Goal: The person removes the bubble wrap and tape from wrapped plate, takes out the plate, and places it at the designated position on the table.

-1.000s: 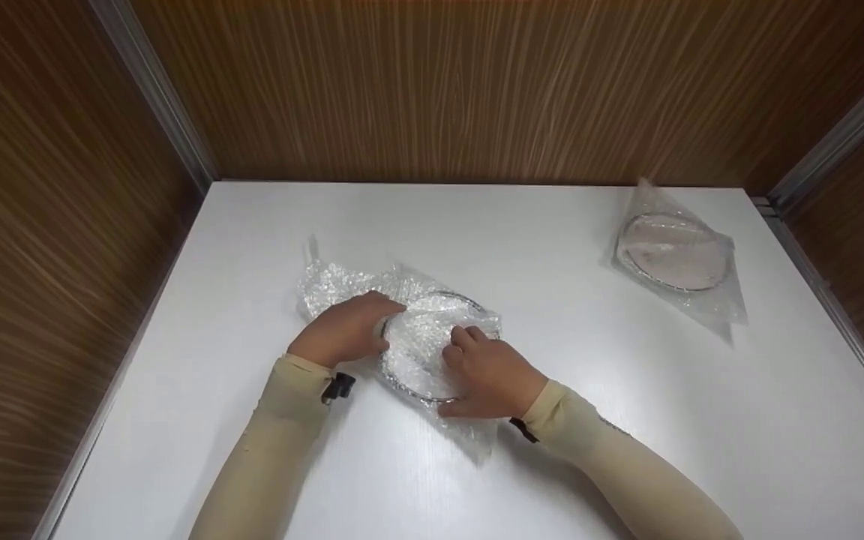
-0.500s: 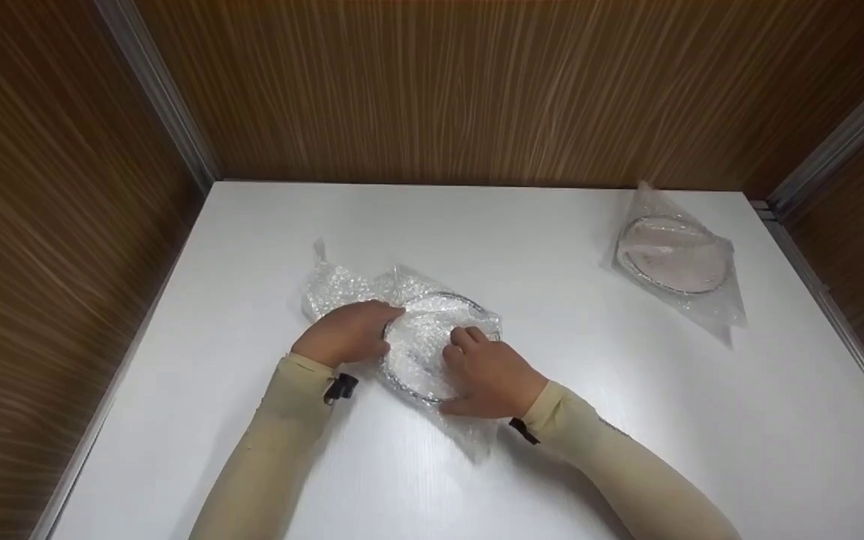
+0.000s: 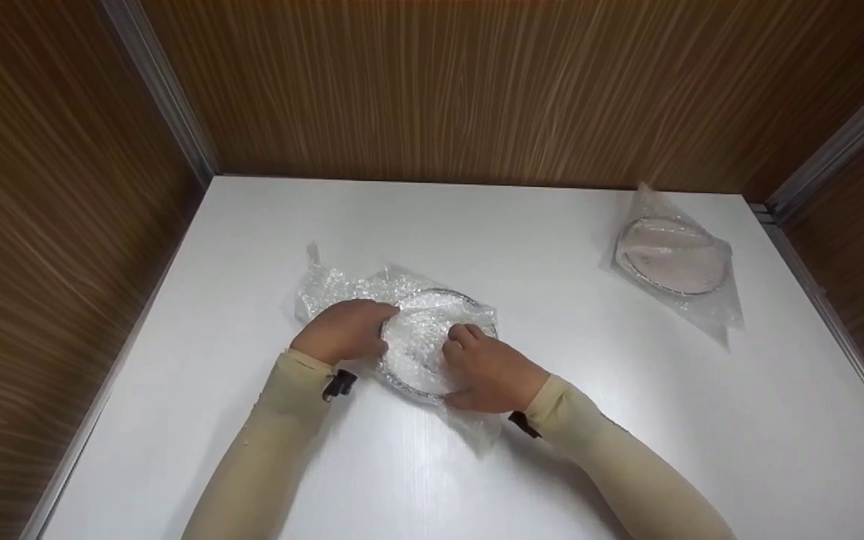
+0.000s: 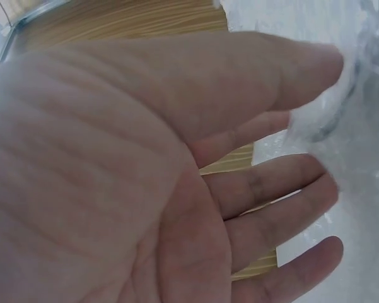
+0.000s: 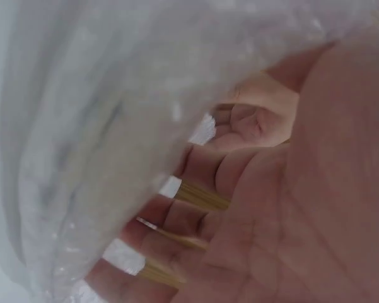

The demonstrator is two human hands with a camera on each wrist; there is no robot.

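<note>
A round, plate-like disc (image 3: pixel 415 341) with a silvery patterned rim lies in clear bubble wrap (image 3: pixel 342 283) on the white table. My left hand (image 3: pixel 346 330) holds its left edge, thumb on the near side and fingers on the far side. From the right, my right hand (image 3: pixel 496 371) grips the wrapped disc, fingers curled on top and thumb by the near rim. In the left wrist view, the left thumb and fingertips meet the wrap's edge. Cloudy wrap (image 5: pixel 113 126) fills much of the right wrist view, hiding some right fingertips.
A second wrapped disc (image 3: pixel 676 259), pinkish inside a similar rim, lies at the table's far right. Wood-patterned panels (image 3: pixel 432 90) stand along the back and both sides of the white table (image 3: pixel 552 225). Loose wrap corners stick out around the near disc.
Both hands keep their hold on the wrapped disc. The disc and wrap have shifted very slightly to the left, and the right thumb sits a little higher on the near rim.
</note>
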